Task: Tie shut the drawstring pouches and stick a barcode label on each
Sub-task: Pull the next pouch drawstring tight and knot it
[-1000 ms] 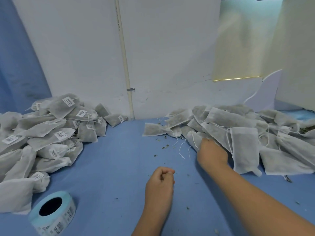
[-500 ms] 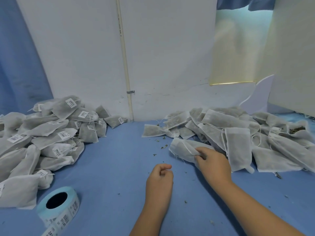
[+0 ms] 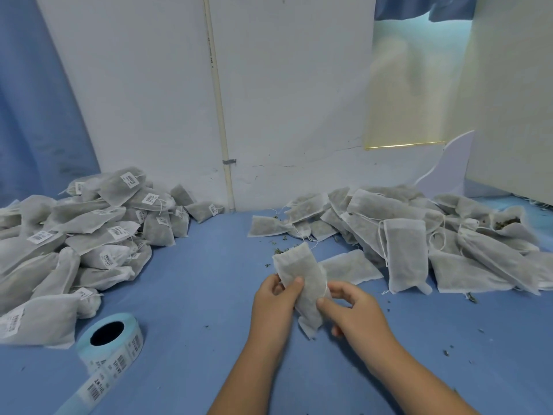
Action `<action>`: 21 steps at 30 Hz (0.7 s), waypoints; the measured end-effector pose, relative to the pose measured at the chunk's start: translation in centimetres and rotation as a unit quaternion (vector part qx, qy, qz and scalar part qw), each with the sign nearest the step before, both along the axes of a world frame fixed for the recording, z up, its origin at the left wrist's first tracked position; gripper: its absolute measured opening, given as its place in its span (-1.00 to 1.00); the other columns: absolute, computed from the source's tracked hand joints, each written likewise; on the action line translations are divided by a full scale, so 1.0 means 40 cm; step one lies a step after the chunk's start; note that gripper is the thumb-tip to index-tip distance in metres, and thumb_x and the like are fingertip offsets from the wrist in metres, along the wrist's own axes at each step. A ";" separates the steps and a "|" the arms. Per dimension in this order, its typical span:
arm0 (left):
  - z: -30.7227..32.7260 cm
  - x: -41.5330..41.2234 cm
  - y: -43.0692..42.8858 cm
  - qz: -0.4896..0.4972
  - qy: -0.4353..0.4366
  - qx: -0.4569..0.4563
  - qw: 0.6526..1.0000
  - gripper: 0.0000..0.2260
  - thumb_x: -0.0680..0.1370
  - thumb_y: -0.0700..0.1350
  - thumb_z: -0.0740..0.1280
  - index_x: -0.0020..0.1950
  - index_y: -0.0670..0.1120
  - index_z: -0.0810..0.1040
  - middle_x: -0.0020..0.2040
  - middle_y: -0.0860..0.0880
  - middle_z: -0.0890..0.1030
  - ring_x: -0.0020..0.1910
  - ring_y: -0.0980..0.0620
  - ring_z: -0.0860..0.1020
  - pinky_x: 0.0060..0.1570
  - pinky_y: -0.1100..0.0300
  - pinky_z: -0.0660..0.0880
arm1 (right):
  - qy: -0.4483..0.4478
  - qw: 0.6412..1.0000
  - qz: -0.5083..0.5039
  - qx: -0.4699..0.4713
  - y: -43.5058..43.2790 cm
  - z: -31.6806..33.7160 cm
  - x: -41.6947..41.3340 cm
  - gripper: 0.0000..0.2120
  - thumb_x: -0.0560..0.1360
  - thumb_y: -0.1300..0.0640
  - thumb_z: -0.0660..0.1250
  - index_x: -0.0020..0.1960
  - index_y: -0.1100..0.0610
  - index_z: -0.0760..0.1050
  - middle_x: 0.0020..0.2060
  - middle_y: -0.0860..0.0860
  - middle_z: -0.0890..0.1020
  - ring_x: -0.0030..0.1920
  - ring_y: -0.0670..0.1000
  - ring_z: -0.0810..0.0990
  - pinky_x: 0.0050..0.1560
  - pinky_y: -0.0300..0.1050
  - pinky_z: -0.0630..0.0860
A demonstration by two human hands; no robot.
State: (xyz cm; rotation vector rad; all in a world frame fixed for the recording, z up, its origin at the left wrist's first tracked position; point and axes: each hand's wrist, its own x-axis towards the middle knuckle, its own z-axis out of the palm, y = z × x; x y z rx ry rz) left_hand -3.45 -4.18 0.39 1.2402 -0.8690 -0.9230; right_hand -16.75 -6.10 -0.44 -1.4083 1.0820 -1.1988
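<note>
**Both hands on one pouch, head view.** The thumb (image 3: 294,283) of the left hand (image 3: 273,307) lies across the front of a pouch (image 3: 300,271), and the other fingers curl behind it, so this hand grips the pouch's left edge. The right hand (image 3: 357,316) pinches the right edge between thumb and forefinger, its remaining fingers loosely bent. A thin white string (image 3: 325,286) runs down that edge. Whether the pinch catches the string itself cannot be told.

The pouch is held just above the blue table (image 3: 194,295), near the middle front. It is tilted, with its upper end leaning away to the left and its lower corner pointing down between the wrists. The face in view bears no label.

A second flat pouch (image 3: 351,266) lies on the table just behind it, with green crumbs (image 3: 278,250) scattered nearby. A heap of unlabelled pouches (image 3: 419,235) lies to the right and a heap of labelled pouches (image 3: 89,235) to the left. A roll of barcode labels (image 3: 112,344) stands at front left, its strip trailing toward the near edge. A white wall (image 3: 299,100) with an upright pipe (image 3: 220,115) stands behind.
</note>
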 end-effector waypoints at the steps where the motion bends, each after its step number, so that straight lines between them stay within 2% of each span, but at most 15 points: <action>1: 0.002 0.003 0.006 0.012 -0.004 -0.005 1.000 -0.92 0.53 -0.19 0.37 -0.02 -0.16 0.62 -0.08 -0.12 0.71 -0.10 -0.03 0.67 -0.04 0.07 0.58 | -0.001 1.000 0.008 0.006 0.003 0.002 -0.001 -0.86 0.44 0.22 0.40 -0.08 0.00 0.61 -0.16 -0.14 0.69 -0.55 -0.05 0.45 -0.48 -0.27 0.42; 4: 0.013 0.011 0.029 0.042 -0.043 -0.024 0.998 -0.94 0.52 -0.20 0.36 -0.05 -0.17 0.60 -0.19 -0.06 0.67 -0.28 0.19 0.61 -0.22 0.28 0.54 | -0.001 1.000 -0.016 0.006 0.007 0.012 -0.013 -0.89 0.45 0.16 0.39 -0.05 -0.02 0.59 -0.15 -0.15 0.65 -0.55 -0.05 0.45 -0.46 -0.32 0.43; 7: 0.023 0.019 0.053 0.053 -0.093 -0.047 0.993 -0.95 0.52 -0.22 0.33 -0.06 -0.14 0.58 -0.24 0.04 0.65 -0.35 0.28 0.55 -0.36 0.41 0.46 | 0.035 0.996 -0.059 -0.060 0.010 0.025 -0.028 -0.89 0.46 0.11 0.38 -0.04 -0.07 0.58 -0.28 -0.14 0.59 -0.44 -0.05 0.46 -0.38 -0.35 0.41; 10: 0.034 0.027 0.080 0.046 -0.153 -0.074 0.984 -0.88 0.53 -0.20 0.31 -0.09 0.01 0.60 -0.18 0.07 0.65 -0.23 0.21 0.57 -0.29 0.41 0.46 | -0.024 0.994 -0.055 -0.095 0.027 0.051 -0.025 -0.92 0.47 0.08 0.38 -0.05 -0.07 0.58 -0.24 -0.11 0.59 -0.39 0.01 0.48 -0.41 -0.32 0.43; 13: 0.037 0.034 0.110 0.027 -0.233 -0.103 0.967 -0.88 0.46 -0.11 0.30 -0.09 0.08 0.59 -0.11 0.04 0.61 -0.14 0.17 0.56 -0.18 0.38 0.44 | -0.073 0.994 0.015 -0.077 0.054 0.078 -0.011 -0.88 0.49 0.03 0.35 0.02 -0.08 0.56 -0.10 -0.16 0.61 -0.44 -0.04 0.52 -0.45 -0.23 0.47; 17: 0.027 0.046 0.145 -0.008 -0.336 -0.130 0.933 -0.73 0.44 -0.14 0.27 0.05 0.15 0.59 0.00 0.16 0.60 0.04 0.24 0.53 0.00 0.45 0.37 | -0.044 0.993 0.091 -0.058 0.079 0.083 0.006 -0.77 0.46 0.03 0.39 0.11 -0.11 0.54 0.04 -0.14 0.58 -0.47 -0.04 0.51 -0.47 -0.18 0.45; 19: 0.019 0.053 0.155 -0.010 -0.367 -0.136 0.920 -0.69 0.51 -0.18 0.30 0.12 0.21 0.56 0.07 0.21 0.59 0.12 0.29 0.51 0.06 0.49 0.34 | -0.027 0.993 0.107 -0.051 0.085 0.082 0.011 -0.80 0.45 0.10 0.42 0.06 -0.08 0.58 -0.03 -0.14 0.61 -0.49 -0.05 0.50 -0.48 -0.19 0.46; 21: 0.010 0.060 0.167 0.012 -0.376 -0.123 0.919 -0.66 0.56 -0.16 0.35 0.14 0.30 0.49 0.15 0.29 0.54 0.19 0.40 0.44 0.08 0.58 0.27 | -0.021 0.993 0.109 -0.037 0.088 0.081 0.014 -0.88 0.45 0.14 0.44 -0.04 -0.03 0.62 -0.21 -0.13 0.64 -0.50 -0.05 0.50 -0.49 -0.18 0.46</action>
